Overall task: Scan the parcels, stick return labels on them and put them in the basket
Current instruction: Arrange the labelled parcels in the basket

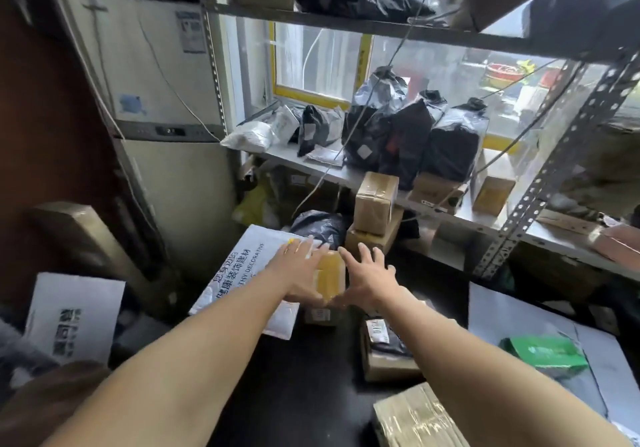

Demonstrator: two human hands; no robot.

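My left hand (300, 272) and right hand (367, 278) press straight, spread fingers against the sides of a small tape-wrapped brown cardboard parcel (330, 278) (held between them), above the white printed mailer bag (239, 273).

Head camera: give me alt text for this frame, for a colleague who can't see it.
Two bare hands, left hand and right hand, press with straight fingers on either side of a small taped yellow-brown parcel. It is held out over a cluttered dark floor. Behind it, a metal shelf holds black bagged parcels and small cardboard boxes.
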